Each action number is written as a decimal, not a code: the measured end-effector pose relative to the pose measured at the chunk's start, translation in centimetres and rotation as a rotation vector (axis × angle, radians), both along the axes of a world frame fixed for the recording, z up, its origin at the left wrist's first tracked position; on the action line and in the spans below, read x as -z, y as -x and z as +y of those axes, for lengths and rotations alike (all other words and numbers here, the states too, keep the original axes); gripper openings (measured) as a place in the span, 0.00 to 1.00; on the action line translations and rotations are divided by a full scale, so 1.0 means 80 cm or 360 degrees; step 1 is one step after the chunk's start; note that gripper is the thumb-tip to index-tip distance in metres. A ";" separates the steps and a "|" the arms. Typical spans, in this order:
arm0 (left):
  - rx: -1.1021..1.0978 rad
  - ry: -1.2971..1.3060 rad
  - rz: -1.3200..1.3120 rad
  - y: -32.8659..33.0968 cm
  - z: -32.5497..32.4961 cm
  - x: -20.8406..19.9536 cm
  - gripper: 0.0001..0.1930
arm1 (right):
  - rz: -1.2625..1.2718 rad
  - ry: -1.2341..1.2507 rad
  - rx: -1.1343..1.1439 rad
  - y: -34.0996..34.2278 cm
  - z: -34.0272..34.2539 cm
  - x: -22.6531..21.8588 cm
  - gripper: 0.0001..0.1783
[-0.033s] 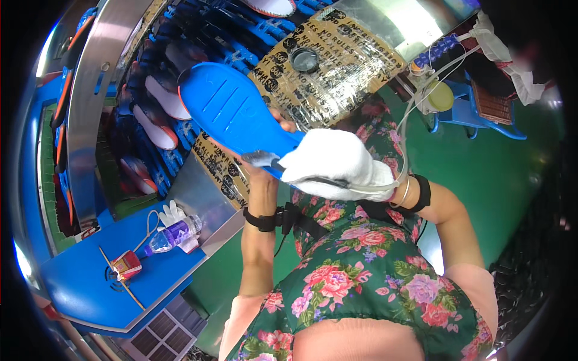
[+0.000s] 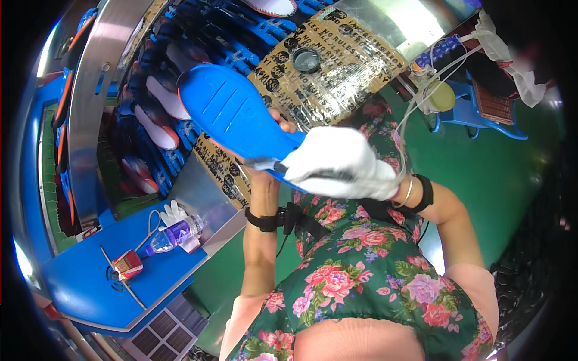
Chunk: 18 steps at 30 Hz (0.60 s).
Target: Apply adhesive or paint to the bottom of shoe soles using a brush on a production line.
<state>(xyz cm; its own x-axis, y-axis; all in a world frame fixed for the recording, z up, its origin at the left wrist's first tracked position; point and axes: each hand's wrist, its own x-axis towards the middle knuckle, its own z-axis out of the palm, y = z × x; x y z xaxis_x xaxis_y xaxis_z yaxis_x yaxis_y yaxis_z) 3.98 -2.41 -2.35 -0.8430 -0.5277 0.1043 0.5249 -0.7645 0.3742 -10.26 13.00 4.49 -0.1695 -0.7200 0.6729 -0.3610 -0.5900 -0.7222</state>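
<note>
A blue shoe last (image 2: 232, 111), sole side up with grooves across its forefoot, lies slanted in front of me, toe to the upper left. Wrapped round it from below is my left hand (image 2: 283, 120); only some bare fingertips show at its right edge, and the rest is mostly hidden. In a white glove, my right hand (image 2: 337, 159) is closed on a brush (image 2: 265, 164). The brush's bristles lie against the near edge of the last, around its narrow middle. A thin pale tube (image 2: 404, 144) runs from the brush hand toward the upper right.
A tape-covered board (image 2: 331, 66) bears a dark round cup (image 2: 306, 60). Behind stand racks with several shoe parts (image 2: 156, 127). On the blue table (image 2: 78, 289) at left lie a purple-labelled bottle (image 2: 174, 234), a white glove (image 2: 173, 213) and a red box (image 2: 127, 265). A blue stool (image 2: 463, 108) stands at right.
My gloved right hand and the brush have shifted slightly, with the bristles lower at the last's near edge; the glove is smeared by motion. My left hand and the last stay nearly in place.
</note>
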 end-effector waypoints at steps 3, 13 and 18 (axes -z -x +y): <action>0.0054 -0.0058 0.0069 -0.002 -0.006 0.004 0.60 | -0.0617 -0.0268 -0.0092 0.008 0.000 0.005 0.08; 0.0142 0.0083 0.0268 0.000 -0.034 0.022 0.58 | -0.0825 -0.0434 -0.0188 0.014 0.008 0.014 0.06; 0.0145 0.0100 0.0163 -0.008 -0.040 0.019 0.57 | 0.0100 0.0013 0.0134 0.000 0.018 0.015 0.10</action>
<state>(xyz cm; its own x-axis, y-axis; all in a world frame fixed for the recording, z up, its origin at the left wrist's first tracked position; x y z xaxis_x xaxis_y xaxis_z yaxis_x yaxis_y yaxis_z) 4.61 -5.57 -3.83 -0.8704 -0.4393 0.2224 0.4922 -0.7876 0.3707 -10.22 14.44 3.29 -0.1865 -0.6993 0.6900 -0.4540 -0.5615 -0.6918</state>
